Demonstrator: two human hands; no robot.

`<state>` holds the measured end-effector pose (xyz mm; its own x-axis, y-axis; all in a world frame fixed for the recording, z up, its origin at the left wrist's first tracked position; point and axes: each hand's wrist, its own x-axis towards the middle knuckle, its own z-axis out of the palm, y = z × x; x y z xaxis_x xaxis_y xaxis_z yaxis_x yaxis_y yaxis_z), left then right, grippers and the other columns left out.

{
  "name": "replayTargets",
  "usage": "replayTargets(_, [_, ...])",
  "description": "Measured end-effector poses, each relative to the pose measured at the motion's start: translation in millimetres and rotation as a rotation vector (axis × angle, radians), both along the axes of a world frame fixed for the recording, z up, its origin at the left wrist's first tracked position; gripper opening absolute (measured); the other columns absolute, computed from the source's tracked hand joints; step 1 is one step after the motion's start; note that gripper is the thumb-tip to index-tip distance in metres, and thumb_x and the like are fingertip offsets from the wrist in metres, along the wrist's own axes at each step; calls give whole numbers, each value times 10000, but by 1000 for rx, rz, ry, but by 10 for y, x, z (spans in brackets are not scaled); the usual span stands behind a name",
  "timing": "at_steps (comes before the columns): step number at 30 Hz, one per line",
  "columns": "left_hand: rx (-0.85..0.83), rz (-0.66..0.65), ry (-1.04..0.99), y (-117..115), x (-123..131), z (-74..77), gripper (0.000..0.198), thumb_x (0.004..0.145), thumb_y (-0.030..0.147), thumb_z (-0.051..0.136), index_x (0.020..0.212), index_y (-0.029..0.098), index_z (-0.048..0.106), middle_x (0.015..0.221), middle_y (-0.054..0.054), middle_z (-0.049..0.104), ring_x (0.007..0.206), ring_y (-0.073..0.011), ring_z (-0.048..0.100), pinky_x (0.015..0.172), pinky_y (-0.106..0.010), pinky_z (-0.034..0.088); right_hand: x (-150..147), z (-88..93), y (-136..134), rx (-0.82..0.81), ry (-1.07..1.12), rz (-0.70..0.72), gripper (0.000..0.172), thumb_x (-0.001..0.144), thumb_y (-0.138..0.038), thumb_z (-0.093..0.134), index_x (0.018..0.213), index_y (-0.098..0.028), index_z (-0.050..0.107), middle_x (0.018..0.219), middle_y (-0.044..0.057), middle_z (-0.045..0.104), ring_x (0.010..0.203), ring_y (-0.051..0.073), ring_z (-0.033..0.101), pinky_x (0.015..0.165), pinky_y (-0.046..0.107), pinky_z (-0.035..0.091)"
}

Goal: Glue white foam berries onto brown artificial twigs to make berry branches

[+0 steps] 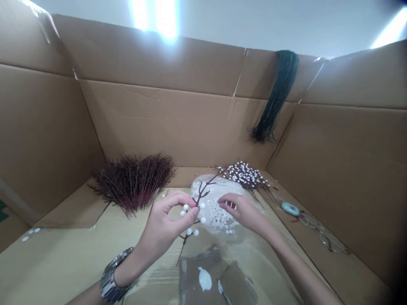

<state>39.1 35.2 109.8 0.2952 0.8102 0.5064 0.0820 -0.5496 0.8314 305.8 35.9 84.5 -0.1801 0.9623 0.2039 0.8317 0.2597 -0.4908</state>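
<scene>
My left hand [173,214] pinches a thin brown artificial twig [202,195] between thumb and fingertips. The twig tilts up to the right, with several white berries on its lower side shoots and bare forks above. Over a clear plastic bag [199,182] of small white foam berries [219,218], my right hand [240,209] has its thumb and fingertips drawn close together. Whether a berry is between those tips I cannot make out. A patch of white glue [205,279] lies on a grey-brown sheet [192,277] below my hands.
A thick bundle of bare dark red twigs [136,182] lies at the left. Finished-looking berry twigs [244,173] lie behind the bag. Green strands [280,93] hang over the cardboard wall [178,114]. Eyeglasses [324,233] and a pale oval object [290,208] lie at the right.
</scene>
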Motion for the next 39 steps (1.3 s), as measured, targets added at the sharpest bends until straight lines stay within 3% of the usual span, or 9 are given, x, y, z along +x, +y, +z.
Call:
replayTargets(2, [28,14,18,-7,5,-10,55,859,194,718,813,225,716,878,-31,726,857,-208,662,817,-357,519,14,319,-144,58,83,21,268,1022,-405,540,1008,-230,743,1069,43,769,965,175,704,863,311,549])
replayTargets(5, [73,28,55,-18,20,-8,73,859,162,708,818,222,711,875,-27,728,853,-209,669,808,-358,521,-45,779,-391,277,345,-5,233,973,-447,618,998,-262,758,922,18,763,799,161,689,704,280,538])
replayTargets(7, [118,46,81,-25,31,0,85,859,145,704,821,221,707,876,-27,730,859,-214,673,807,-362,522,-147,978,-529,366,389,11,183,961,-420,647,975,-285,768,888,4,755,746,146,672,661,265,517])
replayTargets(9, [170,60,106,-31,40,5,98,859,131,704,823,222,699,866,-24,728,862,-218,672,803,-367,522,-270,1066,-612,406,393,41,136,957,-385,665,962,-293,765,900,-3,757,744,139,668,651,258,506])
replayTargets(14, [309,88,144,-42,57,0,139,857,88,697,842,225,675,863,-28,725,875,-227,655,800,-381,524,-441,1020,-589,430,404,23,142,973,-342,653,881,-265,729,785,-20,709,675,118,637,625,251,483])
replayTargets(23, [379,146,165,21,67,13,146,850,87,699,848,231,676,846,-34,731,868,-239,655,767,-392,540,-260,1005,-438,356,385,-73,237,954,-462,650,864,-252,711,741,-15,696,625,132,633,567,267,465])
replayTargets(31, [451,160,227,33,72,-15,165,851,73,705,871,233,666,851,-18,721,890,-229,630,804,-386,520,-318,973,-382,309,399,53,243,993,-409,603,837,-241,685,671,-25,622,595,114,563,527,246,425])
replayTargets(36, [374,151,334,16,36,-13,129,878,163,744,942,239,661,985,-37,678,992,-244,614,876,-400,492,-286,954,-332,294,415,63,235,996,-410,600,872,-234,694,701,-11,637,636,132,583,533,258,419])
replayTargets(39, [279,144,365,19,-11,-18,293,814,310,841,970,247,600,1080,-50,612,1033,-265,586,881,-402,474,-249,965,-304,283,405,53,252,995,-414,596,862,-225,694,718,-4,650,646,135,581,537,261,412])
